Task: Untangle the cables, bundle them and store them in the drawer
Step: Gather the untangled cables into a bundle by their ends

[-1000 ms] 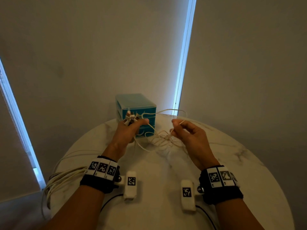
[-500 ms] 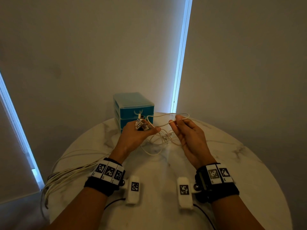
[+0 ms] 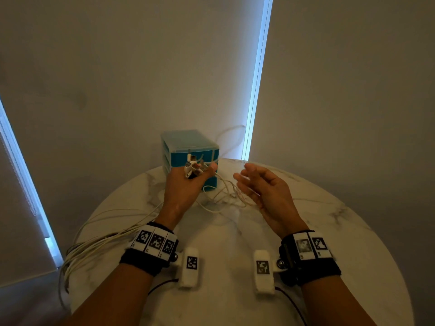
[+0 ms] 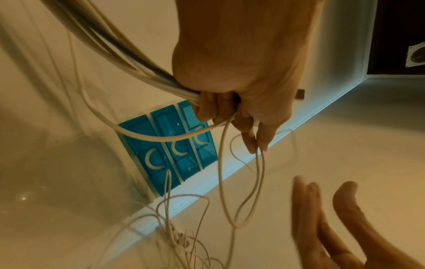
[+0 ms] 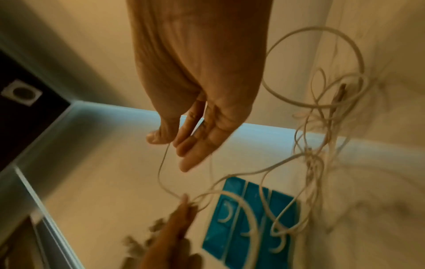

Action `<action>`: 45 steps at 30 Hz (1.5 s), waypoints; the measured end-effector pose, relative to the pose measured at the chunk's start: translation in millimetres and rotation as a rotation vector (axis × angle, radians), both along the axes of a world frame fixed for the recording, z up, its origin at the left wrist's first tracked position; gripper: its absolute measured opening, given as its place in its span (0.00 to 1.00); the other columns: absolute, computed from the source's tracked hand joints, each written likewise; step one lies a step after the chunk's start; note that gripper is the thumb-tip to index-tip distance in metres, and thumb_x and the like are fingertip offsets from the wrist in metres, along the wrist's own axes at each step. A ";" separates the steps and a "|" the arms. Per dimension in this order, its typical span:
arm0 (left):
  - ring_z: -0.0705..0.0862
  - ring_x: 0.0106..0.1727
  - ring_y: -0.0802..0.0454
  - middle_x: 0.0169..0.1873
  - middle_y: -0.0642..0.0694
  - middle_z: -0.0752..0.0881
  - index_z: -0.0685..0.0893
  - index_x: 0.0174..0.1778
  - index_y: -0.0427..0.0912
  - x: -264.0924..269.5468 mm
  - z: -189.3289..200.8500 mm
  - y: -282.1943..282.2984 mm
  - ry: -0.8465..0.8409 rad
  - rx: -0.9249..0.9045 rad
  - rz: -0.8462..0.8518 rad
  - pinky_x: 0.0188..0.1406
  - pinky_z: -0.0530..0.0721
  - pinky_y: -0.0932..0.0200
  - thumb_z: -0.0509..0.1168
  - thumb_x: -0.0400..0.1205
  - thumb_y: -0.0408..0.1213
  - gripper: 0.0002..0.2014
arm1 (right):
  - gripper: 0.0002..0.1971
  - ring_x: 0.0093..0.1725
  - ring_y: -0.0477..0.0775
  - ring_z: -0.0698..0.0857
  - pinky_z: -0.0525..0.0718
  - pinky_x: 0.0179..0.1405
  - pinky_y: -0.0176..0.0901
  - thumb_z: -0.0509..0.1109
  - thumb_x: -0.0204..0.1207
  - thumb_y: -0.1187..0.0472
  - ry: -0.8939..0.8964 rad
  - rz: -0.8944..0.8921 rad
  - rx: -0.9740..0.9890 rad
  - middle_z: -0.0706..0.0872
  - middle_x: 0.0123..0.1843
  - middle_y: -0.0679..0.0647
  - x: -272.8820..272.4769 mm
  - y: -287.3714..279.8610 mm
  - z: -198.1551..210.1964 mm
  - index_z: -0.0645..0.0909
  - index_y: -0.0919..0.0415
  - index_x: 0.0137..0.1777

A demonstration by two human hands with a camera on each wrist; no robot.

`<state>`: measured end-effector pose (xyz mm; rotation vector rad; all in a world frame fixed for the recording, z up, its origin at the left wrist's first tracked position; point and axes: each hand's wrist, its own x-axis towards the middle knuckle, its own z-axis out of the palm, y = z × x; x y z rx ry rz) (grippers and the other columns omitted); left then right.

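My left hand (image 3: 197, 171) is raised in front of the blue three-drawer unit (image 3: 188, 147) and grips a bunch of white cables by their plug ends (image 3: 193, 164). The left wrist view shows its fingers (image 4: 214, 109) curled round the thick strands. Thin loops hang from it into a tangle (image 3: 231, 196) on the marble table (image 3: 329, 231). My right hand (image 3: 247, 177) hovers to the right of the tangle, fingers straight and spread, holding nothing. A thin cable (image 5: 161, 167) runs past its thumb. All drawers (image 4: 165, 149) are closed.
A thick bunch of white cables (image 3: 94, 241) trails from my left hand over the table's left edge. One loop (image 3: 229, 137) stands in the air behind the drawer unit. Walls with lit window strips (image 3: 256, 78) close in behind the round table.
My right hand has let go of the thin cable it pinched and has opened. My left hand has lifted the plug ends a little toward the drawer unit.
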<state>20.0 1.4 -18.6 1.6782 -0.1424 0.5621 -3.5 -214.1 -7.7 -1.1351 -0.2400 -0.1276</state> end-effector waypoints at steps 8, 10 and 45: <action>0.92 0.55 0.47 0.44 0.49 0.96 0.97 0.40 0.52 0.9 7.7 13.4 0.173 -0.282 -0.031 0.61 0.90 0.39 0.80 0.80 0.53 0.10 | 0.18 0.52 0.49 0.90 0.89 0.38 0.36 0.83 0.80 0.60 0.154 -0.063 -0.802 0.90 0.62 0.53 15.4 -3.8 -34.5 0.87 0.54 0.68; 0.88 0.52 0.43 0.42 0.47 0.95 0.97 0.41 0.51 0.5 8.3 13.5 0.194 -0.289 -0.058 0.54 0.84 0.42 0.80 0.80 0.53 0.10 | 0.20 0.42 0.48 0.90 0.86 0.32 0.37 0.84 0.79 0.57 0.170 -0.142 -0.722 0.90 0.54 0.55 16.0 -3.0 -34.8 0.82 0.58 0.67; 0.73 0.28 0.52 0.26 0.50 0.78 0.95 0.40 0.44 -102.4 80.7 225.3 0.075 0.049 0.425 0.31 0.71 0.57 0.75 0.85 0.56 0.18 | 0.14 0.25 0.47 0.74 0.75 0.29 0.39 0.67 0.89 0.54 -0.054 0.564 -1.534 0.78 0.31 0.53 -6.1 67.5 98.1 0.83 0.58 0.42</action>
